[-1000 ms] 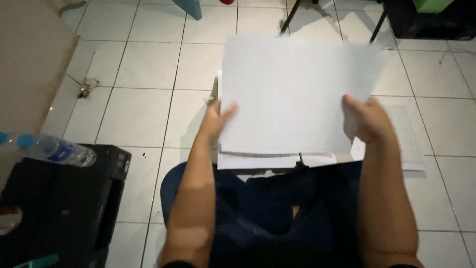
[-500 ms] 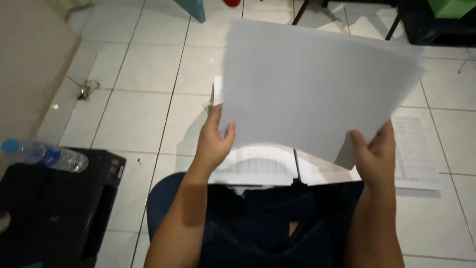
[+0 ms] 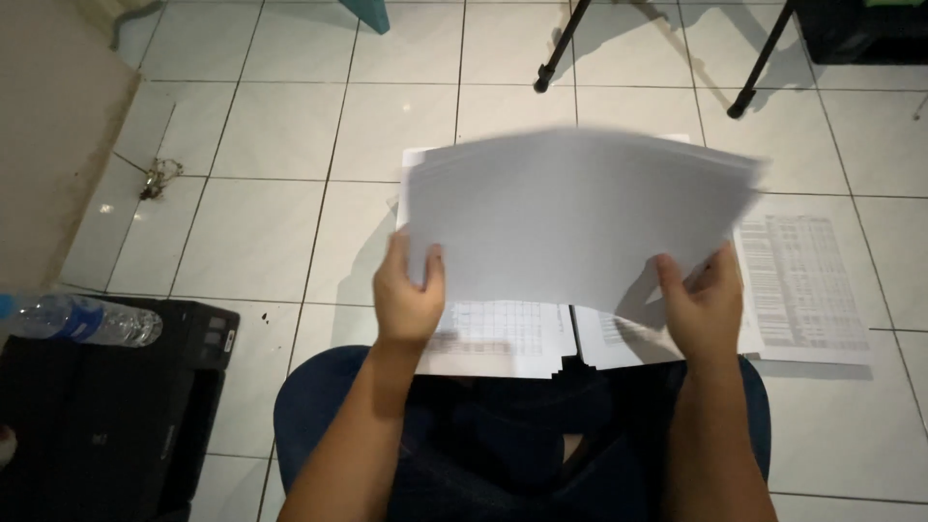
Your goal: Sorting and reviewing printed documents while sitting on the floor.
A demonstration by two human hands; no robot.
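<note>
White-tiled floor (image 3: 271,242) seen from above, with a seated person holding a stack of blank white paper sheets (image 3: 580,217) over the lap.

Left hand (image 3: 408,295): grip closed on the stack's lower left corner, thumb on top. Right hand (image 3: 704,307): grip closed on the stack's lower right edge; the stack is blurred and raised clear of the floor. Beneath the stack lie printed white table sheets (image 3: 807,285) on the tiles, reaching out to its right. Left of the stack, well apart, sits a black box-shaped machine (image 3: 106,416) bearing a clear plastic water bottle (image 3: 82,320). Beyond the stack stand two black metal legs (image 3: 561,48).
</note>
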